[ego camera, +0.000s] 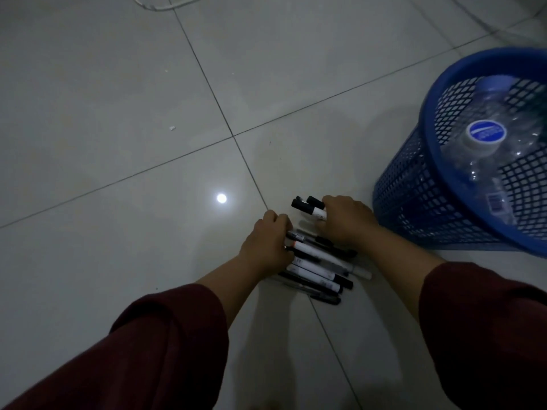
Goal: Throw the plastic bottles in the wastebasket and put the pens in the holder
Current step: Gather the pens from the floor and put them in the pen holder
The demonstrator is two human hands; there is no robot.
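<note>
Several pens and markers (319, 270) lie side by side on the tiled floor between my hands. My left hand (268, 242) rests curled on the left ends of that pile, fingers pressed against the pens. My right hand (344, 218) is closed around two white markers with black caps (307, 207), lifted slightly above the pile. A blue mesh wastebasket (414, 196) stands to the right, with clear plastic bottles (485, 137) inside, one showing a blue-and-white cap. No pen holder is in view.
Pale glossy floor tiles (118, 113) with dark grout lines stretch to the left and far side. A bright lamp reflection (221, 198) shines left of my hands. A small white scrap (172, 128) lies farther off. A white cord (165, 5) curves at the top edge.
</note>
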